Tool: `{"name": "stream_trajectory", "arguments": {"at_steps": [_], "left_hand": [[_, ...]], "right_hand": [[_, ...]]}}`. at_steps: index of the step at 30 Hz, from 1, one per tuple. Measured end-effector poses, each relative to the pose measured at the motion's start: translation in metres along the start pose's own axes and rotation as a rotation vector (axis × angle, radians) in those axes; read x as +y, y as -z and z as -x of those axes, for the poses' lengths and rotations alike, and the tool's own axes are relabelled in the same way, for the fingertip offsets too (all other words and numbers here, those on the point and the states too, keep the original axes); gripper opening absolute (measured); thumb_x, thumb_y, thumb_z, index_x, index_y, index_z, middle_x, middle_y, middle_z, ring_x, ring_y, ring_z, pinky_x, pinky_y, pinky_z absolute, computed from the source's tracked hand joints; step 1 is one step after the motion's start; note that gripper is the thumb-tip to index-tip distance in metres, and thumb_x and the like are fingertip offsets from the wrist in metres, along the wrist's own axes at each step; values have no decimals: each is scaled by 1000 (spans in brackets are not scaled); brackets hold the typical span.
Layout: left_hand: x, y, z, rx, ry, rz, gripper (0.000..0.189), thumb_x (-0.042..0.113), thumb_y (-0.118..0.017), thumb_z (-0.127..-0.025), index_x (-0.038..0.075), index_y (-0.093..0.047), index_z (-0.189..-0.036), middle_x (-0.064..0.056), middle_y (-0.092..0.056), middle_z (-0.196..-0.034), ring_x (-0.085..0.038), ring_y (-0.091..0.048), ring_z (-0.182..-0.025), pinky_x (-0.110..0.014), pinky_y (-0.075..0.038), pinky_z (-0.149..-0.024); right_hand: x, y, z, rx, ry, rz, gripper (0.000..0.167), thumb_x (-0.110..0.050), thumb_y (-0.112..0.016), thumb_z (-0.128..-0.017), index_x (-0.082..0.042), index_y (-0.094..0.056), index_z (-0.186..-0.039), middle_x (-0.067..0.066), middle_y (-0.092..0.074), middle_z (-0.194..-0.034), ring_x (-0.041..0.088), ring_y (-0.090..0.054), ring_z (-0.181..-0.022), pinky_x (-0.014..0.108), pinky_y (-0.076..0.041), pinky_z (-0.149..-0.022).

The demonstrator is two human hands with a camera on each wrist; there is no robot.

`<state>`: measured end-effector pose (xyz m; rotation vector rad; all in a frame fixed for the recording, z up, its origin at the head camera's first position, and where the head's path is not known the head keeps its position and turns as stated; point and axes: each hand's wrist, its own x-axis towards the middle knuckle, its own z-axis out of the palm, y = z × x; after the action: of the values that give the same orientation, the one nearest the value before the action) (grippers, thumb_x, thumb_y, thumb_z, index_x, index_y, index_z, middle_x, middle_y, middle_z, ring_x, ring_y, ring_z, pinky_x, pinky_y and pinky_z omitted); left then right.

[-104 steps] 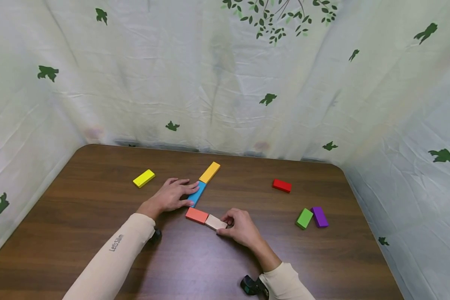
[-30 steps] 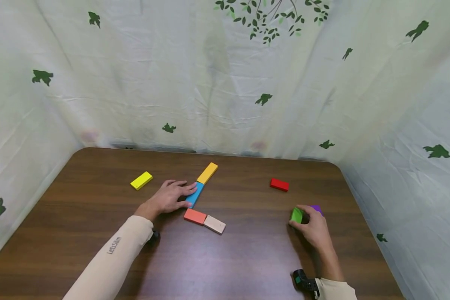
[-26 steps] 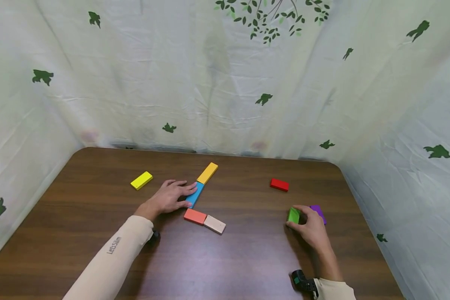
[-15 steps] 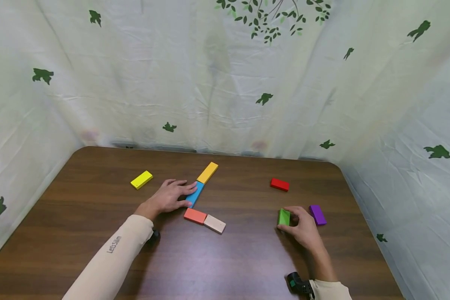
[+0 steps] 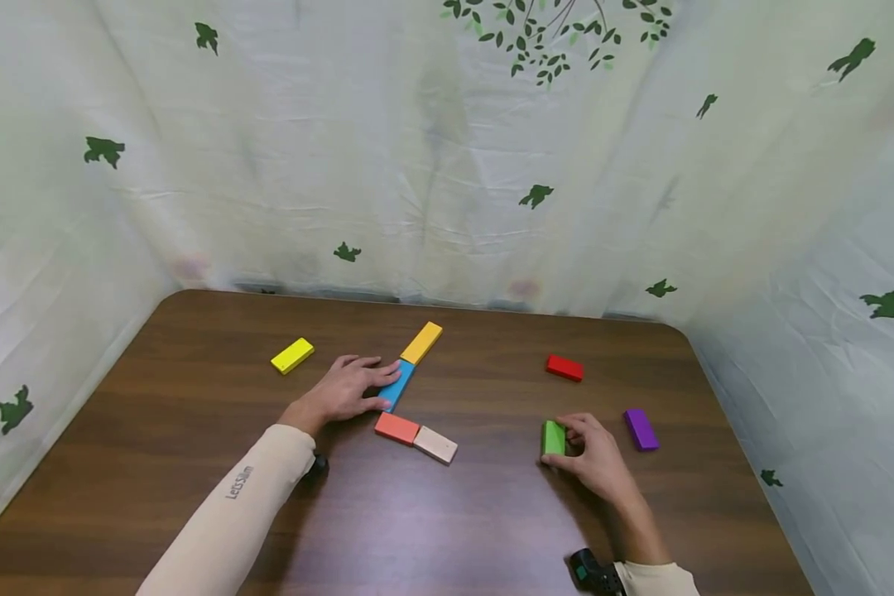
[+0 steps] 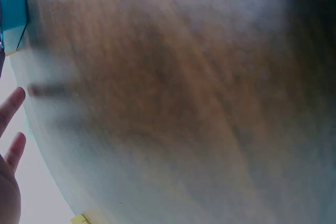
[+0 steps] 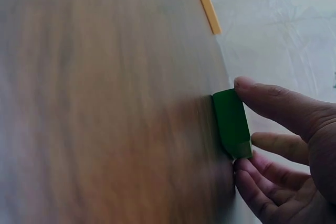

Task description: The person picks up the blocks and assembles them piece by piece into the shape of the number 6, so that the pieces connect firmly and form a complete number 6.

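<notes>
My right hand [image 5: 596,455] pinches a green block [image 5: 554,439] between thumb and fingertips, right of the table's middle. In the right wrist view the thumb [image 7: 268,98] sits at one end of it and fingers at the other. Spread out, my left hand [image 5: 346,389] rests its fingertips at the left side of a blue block [image 5: 401,385]. An orange-yellow block [image 5: 421,342] continues from the blue one's far end. Close to its near end lies a coral block [image 5: 397,428], with a pale wooden block [image 5: 435,445] end to end with it.
A yellow block [image 5: 293,355] lies beyond the left hand. To the right are a red block [image 5: 564,367] and a purple block [image 5: 641,430]. The brown wooden table [image 5: 194,430] ends at a pale curtain [image 5: 432,165] printed with green leaf shapes.
My right hand has left the pale wooden block, taken hold of the green block beside the purple one and brought it leftward. The left hand stays at the blue block.
</notes>
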<state>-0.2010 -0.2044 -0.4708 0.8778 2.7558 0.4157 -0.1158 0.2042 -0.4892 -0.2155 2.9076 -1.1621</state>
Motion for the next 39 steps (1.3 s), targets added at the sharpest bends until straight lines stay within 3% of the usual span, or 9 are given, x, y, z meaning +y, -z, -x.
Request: {"name": "stream_trajectory", "arguments": {"at_steps": [6, 14, 23, 30, 39], "left_hand": [[3, 2, 0, -9, 16, 1, 64, 39, -64, -91, 13, -42, -146, -5, -36, -153, -41, -30, -139, -62, -17, -108], [4, 2, -1, -6, 1, 2, 64, 39, -63, -92, 12, -41, -146, -5, -36, -153, -40, -30, -138, -62, -18, -107], [2, 2, -1, -10, 5, 0, 64, 39, -63, -91, 13, -42, -146, -5, -36, -153, -40, -31, -138, -62, -18, -107], [2, 3, -2, -12, -2, -3, 64, 39, -63, -92, 13, -42, -146, -5, -36, -153, -40, -31, -138, -63, -18, -107], [2, 3, -1, -17, 4, -1, 64, 39, -62, -92, 12, -41, -146, -5, -35, -154, -41, -30, -139, -62, -17, -107]], "right_hand": [[-6, -1, 2, -81, 36, 13, 63, -18, -86, -71, 6, -61, -124, 11, -57, -115, 26, -60, -97, 41, -50, -84], [-6, 2, 6, -167, 104, -10, 64, -7, -82, -74, 11, -55, -129, 15, -54, -120, 28, -60, -100, 43, -48, -89], [-9, -4, 7, -146, 101, -60, 62, -6, -84, -72, 9, -58, -126, 14, -55, -118, 26, -60, -100, 39, -49, -87], [-16, -12, 10, -110, 52, -50, 59, -13, -89, -66, -1, -65, -119, 5, -59, -111, 20, -59, -95, 35, -49, -83], [-26, -23, 9, -99, 99, -26, 59, -20, -91, -63, -4, -67, -115, 0, -60, -105, 17, -56, -90, 33, -48, -79]]}}
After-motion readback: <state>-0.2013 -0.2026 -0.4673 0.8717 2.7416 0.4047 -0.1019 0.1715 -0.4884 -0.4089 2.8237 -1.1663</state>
